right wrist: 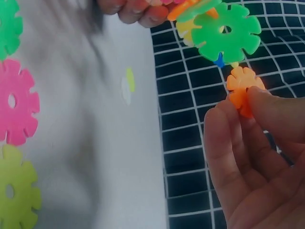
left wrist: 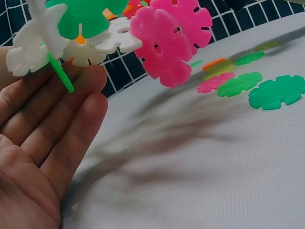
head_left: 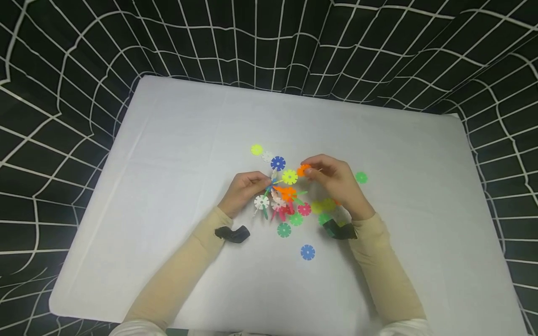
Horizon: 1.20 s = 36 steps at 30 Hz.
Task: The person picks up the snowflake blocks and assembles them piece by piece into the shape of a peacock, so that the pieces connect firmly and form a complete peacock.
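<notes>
The left hand (head_left: 247,189) grips the cluster (head_left: 288,194); the right hand (head_left: 338,183) pinches an orange disc (head_left: 302,169), just right of the cluster's yellow disc (head_left: 289,177).

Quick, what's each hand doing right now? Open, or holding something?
Left hand: holding the cluster of joined discs.
Right hand: holding an orange disc, pinched.
</notes>
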Each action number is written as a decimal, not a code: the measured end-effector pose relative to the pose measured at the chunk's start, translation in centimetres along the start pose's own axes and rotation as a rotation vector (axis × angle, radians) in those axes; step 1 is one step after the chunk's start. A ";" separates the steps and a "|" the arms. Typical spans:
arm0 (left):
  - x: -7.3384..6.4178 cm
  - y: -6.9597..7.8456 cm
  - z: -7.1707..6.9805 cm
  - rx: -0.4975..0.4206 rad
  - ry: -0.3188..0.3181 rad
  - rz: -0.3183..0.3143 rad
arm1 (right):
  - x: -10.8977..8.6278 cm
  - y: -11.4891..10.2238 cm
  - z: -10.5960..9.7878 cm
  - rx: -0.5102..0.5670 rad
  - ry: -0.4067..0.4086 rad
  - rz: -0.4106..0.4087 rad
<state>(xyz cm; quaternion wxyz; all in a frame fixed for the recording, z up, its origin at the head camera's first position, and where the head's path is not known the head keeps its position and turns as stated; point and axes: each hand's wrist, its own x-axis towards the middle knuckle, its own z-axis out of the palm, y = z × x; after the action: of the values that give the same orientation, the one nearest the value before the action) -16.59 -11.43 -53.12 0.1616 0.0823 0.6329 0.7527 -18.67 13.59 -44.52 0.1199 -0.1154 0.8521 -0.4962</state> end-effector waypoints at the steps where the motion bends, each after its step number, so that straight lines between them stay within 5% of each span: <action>1: 0.0 0.0 0.0 0.003 0.002 0.002 | 0.0 0.0 0.0 -0.005 0.000 -0.005; 10: -0.1 0.1 0.0 0.000 0.019 -0.009 | -0.4 -0.1 0.5 -0.057 0.006 -0.092; 26: 0.0 -0.2 0.1 -0.006 0.036 -0.013 | -0.5 0.1 2.6 -0.103 0.172 -0.392; 36: 0.1 -0.1 0.3 0.047 0.067 -0.011 | -1.1 -0.3 1.8 -0.452 0.194 -0.483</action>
<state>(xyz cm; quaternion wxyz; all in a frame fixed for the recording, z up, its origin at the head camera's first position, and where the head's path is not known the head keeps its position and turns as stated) -16.61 -11.12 -53.13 0.1426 0.0573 0.6559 0.7390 -17.02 12.28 -45.01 -0.1109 -0.2897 0.8961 -0.3174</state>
